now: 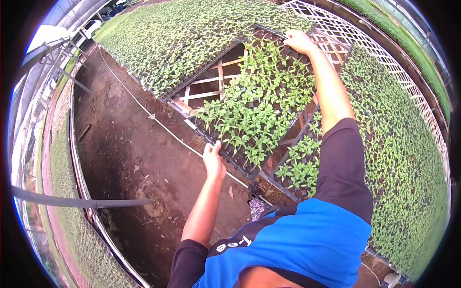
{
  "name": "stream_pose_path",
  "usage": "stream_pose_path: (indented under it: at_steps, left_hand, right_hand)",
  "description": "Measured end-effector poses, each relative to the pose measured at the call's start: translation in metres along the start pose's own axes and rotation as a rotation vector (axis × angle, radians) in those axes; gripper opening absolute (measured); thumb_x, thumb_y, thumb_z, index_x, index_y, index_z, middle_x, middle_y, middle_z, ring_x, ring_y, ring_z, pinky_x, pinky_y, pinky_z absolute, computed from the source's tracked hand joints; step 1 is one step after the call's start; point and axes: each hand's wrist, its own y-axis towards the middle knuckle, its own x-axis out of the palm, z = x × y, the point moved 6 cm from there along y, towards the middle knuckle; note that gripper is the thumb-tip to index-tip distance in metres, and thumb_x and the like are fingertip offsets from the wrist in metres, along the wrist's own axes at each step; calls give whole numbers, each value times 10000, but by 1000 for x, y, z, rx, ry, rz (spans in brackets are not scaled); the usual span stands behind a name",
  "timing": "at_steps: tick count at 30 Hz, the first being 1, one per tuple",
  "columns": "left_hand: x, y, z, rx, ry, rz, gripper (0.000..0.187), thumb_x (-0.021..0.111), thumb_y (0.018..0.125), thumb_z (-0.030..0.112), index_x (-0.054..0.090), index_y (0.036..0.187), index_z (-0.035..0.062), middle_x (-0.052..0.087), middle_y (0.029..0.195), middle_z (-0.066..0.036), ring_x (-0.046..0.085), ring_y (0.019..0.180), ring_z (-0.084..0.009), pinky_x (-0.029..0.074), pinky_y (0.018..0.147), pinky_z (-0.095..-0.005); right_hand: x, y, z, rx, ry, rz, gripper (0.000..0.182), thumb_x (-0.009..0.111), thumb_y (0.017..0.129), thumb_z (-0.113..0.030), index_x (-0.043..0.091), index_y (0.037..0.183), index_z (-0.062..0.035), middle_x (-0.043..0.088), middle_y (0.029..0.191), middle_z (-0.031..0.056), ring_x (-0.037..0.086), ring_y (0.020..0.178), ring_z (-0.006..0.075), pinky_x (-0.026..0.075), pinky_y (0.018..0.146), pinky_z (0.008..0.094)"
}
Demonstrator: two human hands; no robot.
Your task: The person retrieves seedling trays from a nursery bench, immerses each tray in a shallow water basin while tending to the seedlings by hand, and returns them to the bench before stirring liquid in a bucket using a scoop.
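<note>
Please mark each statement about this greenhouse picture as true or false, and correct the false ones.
1. Both hands grip one seedling tray. True: the left hand holds its near edge, the right hand its far edge.
2. The tray is empty. False: it is full of green seedlings.
3. A white lattice bench lies under the trays. True.
4. The path beside the bench is concrete. False: it is bare brown soil.
5. The person wears a blue top with black sleeves. True.
</note>
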Motion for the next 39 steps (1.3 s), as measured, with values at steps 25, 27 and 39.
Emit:
stream_pose_path:
  at_steps: [25, 27, 39]
  left_hand:
    - [-82, 249, 70, 166, 752, -74, 206, 515, 860, 178, 541, 973, 8, 561, 972, -44, 503, 922, -118, 370, 837, -250]
    - [-36, 285, 62, 83, 708, -186, 195, 523, 854, 176, 556, 959, 16, 568, 873, -17, 505, 777, -83, 390, 729, -209]
    - [61, 318, -97, -650, 966, -862, 204, 544, 802, 149, 547, 996, 87, 538, 788, 21, 477, 660, -82, 400, 607, -251]
  right_hand:
    - [54, -91, 101, 607, 127, 300, 212, 519, 813, -275, 587, 898, -93, 617, 845, 111, 600, 770, 255, 446, 664, 320]
    - [63, -157, 69, 738, 258, 369, 161, 533, 800, -218, 594, 867, -85, 619, 796, 105, 608, 712, 214, 452, 639, 306]
    - [260, -337, 7, 1673, 1051, 599, 565, 507, 748, -134, 332, 1283, -77, 487, 803, -40, 433, 705, 78, 336, 638, 281]
